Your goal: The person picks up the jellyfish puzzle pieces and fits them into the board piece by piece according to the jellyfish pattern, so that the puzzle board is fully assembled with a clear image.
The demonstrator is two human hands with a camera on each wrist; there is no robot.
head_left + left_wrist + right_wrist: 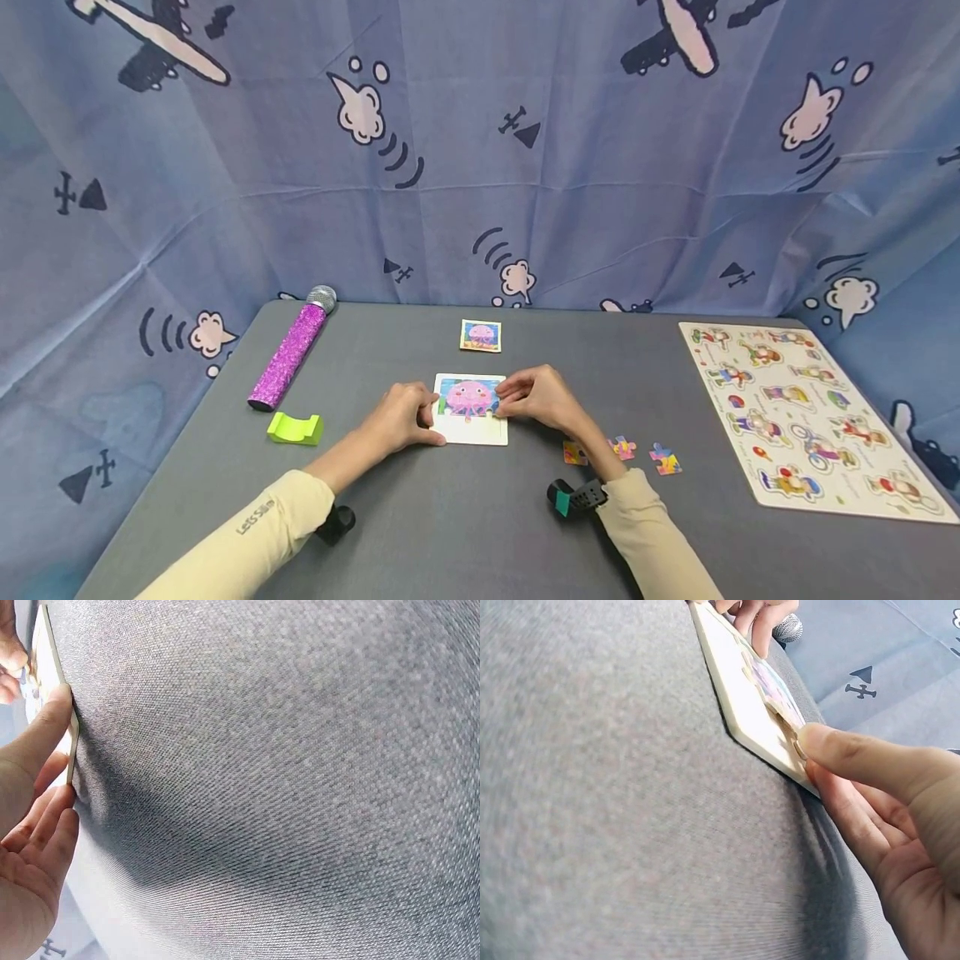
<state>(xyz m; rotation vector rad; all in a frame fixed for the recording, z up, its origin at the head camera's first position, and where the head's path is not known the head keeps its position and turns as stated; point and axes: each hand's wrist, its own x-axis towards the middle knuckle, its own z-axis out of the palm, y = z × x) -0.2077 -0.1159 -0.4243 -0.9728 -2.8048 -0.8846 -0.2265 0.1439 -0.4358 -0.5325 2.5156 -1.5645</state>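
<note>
A white puzzle board lies on the grey table, with a pink octopus picture filling its upper part and a pale bare strip along the near side. My left hand grips the board's left edge, thumb at the near left corner, as the left wrist view also shows. At the board's right edge, my right hand pinches a small puzzle piece between thumb and fingers, low over the board; the fingers hide most of it. Loose puzzle pieces lie near the right forearm.
A small octopus picture card lies beyond the board. To the left are a purple glitter microphone and a lime-green curved block. A large board of figures lies at the right. A patterned cloth hangs behind the table.
</note>
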